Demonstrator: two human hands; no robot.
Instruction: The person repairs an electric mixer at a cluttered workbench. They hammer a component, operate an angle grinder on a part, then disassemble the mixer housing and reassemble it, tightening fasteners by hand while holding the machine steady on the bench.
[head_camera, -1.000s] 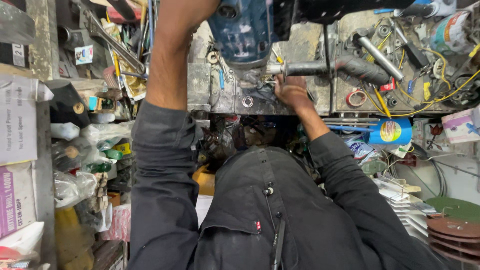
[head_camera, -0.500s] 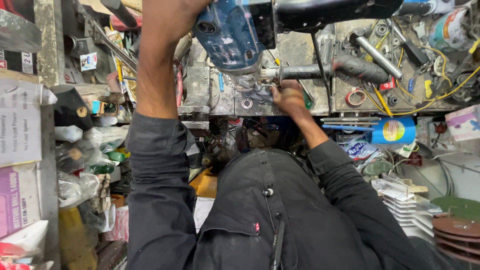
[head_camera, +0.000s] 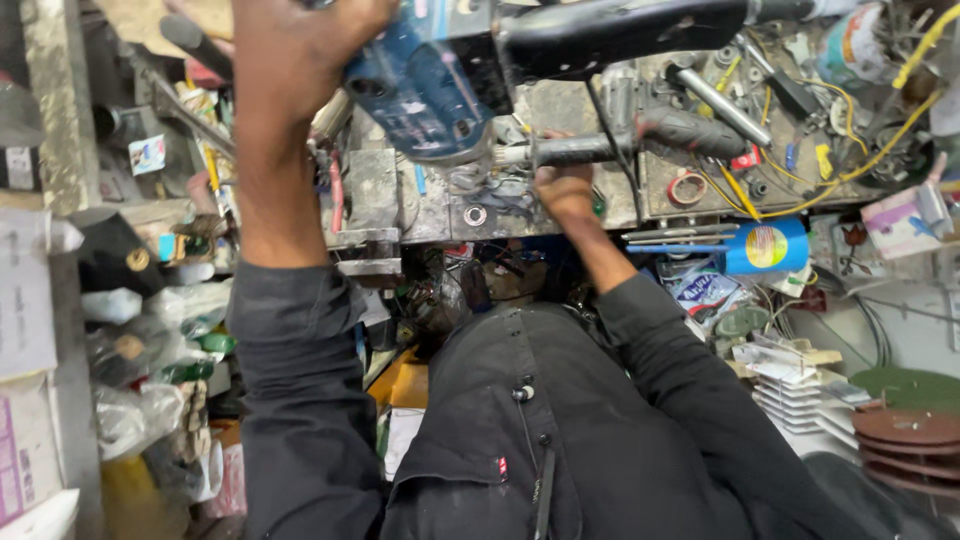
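Blue power tool (head_camera: 430, 80) top cut off

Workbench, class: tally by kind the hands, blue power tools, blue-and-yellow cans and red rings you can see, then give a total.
Hands: 2 (left hand, right hand)
Blue power tool: 1
Blue-and-yellow can: 1
Red ring: 1
Total: 5

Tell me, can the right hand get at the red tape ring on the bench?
Probably yes: the right hand rests on the bench edge, and the red tape ring lies close beside it, uncovered, with nothing between them.
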